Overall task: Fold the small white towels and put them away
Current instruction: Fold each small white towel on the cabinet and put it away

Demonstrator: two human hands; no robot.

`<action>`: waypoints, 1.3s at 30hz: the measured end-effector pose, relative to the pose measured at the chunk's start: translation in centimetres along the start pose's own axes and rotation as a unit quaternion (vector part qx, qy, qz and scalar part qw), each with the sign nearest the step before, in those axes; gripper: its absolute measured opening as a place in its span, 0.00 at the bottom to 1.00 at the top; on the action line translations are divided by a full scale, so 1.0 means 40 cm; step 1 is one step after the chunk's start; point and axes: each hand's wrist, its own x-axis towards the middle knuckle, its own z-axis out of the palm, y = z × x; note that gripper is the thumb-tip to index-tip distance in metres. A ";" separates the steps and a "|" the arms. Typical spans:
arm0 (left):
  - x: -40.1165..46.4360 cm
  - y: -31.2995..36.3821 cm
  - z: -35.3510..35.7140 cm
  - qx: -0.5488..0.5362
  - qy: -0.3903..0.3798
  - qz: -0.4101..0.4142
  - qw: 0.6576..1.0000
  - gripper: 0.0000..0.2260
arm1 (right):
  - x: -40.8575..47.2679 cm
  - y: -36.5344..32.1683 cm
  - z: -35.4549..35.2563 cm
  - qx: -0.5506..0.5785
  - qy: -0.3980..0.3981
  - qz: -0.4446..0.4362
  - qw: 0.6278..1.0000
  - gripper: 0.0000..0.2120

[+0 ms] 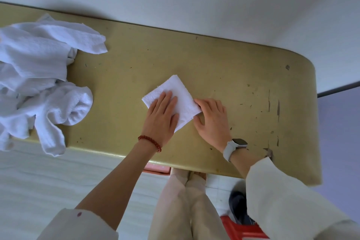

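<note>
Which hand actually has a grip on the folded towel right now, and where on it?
The right hand pinches the folded towel at its right corner. The left hand only presses flat on top.

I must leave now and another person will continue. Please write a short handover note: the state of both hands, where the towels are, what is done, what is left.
Left hand: open, flat, pressing on the folded towel.
Right hand: at the towel's right edge, fingers curled; whether it pinches the edge cannot be told.
Folded towel: a small square in the middle of the table.
Unfolded towels: a crumpled pile at the table's left end, partly hanging over the near edge.
Done: one towel folded, or nearly.
Left: put it away, then fold and put away the pile.
</note>
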 end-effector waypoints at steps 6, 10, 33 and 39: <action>-0.002 0.000 0.001 -0.007 -0.002 -0.010 1.000 0.22 | 0.003 0.005 0.004 0.032 0.004 0.007 0.999 0.18; -0.002 0.002 0.000 -0.007 0.008 -0.007 1.000 0.22 | 0.012 0.000 0.004 0.036 0.018 0.023 0.999 0.17; -0.006 0.007 -0.002 0.048 -0.005 0.001 0.999 0.22 | 0.020 0.040 -0.054 -0.047 -0.052 -0.164 0.984 0.24; -0.015 -0.007 -0.011 0.104 0.022 -0.042 0.993 0.23 | 0.084 -0.044 -0.015 -0.170 -0.154 -0.167 0.959 0.24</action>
